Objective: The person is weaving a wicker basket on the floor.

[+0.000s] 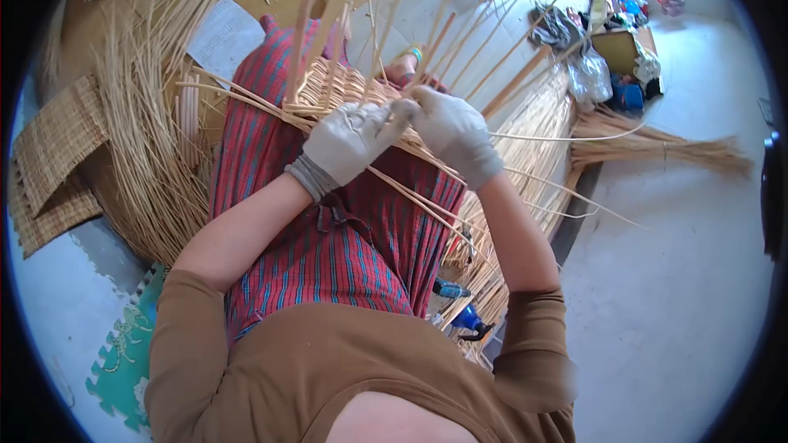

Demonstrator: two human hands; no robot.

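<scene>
A partly woven cane basket [341, 86] rests across my lap on red-and-blue striped cloth [320, 267], its long stakes [447, 37] rising and fanning outward. Both my hands wear pale grey-white gloves and meet at the basket's near edge. My left hand [349, 141] is closed at the woven edge, its fingers around a cane strand. Close against it, my right hand [454, 130] pinches the cane too. One thin strand [566, 139] trails out rightward from beside the right hand. Several loose ends [414, 199] stick out below the edge. The fingertips partly hide the cane between them.
Loose cane [135, 123] is heaped at my left, beside woven mats [61, 148]. A long cane pile [525, 143] and a tied bundle [665, 146] lie at right. A blue tool [468, 320] sits by my right thigh. Bags and clutter [603, 57] stand far right.
</scene>
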